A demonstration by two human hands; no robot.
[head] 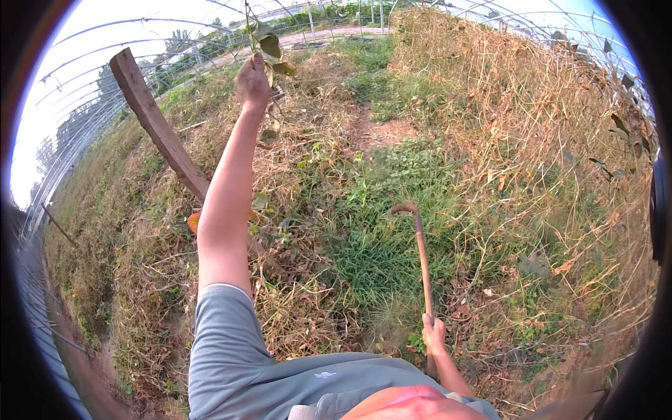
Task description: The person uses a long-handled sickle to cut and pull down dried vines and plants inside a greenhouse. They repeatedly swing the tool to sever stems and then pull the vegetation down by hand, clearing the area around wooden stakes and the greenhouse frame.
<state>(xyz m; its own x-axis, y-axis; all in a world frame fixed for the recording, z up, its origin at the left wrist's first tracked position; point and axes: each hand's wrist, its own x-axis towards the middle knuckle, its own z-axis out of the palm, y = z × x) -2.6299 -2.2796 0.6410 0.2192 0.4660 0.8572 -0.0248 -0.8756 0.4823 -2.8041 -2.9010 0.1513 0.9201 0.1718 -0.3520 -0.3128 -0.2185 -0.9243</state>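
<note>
My left hand is raised at the top left of the view, closed around a leafy vine stem whose broad leaves hang beside the fingers. Lower right, my right hand grips the wooden shaft of a sickle-like hooked tool. The tool's curved brown end points up and away from me, over green grass. Behind my left forearm a thick wooden post leans towards the upper left. An orange-red thing, partly hidden, shows beside my left elbow.
Dry tangled vines rise like a wall on the right. More withered vines cover the ground at left. Thin metal hoops of a bare tunnel frame arch overhead. A patch of bare soil lies ahead between the growth.
</note>
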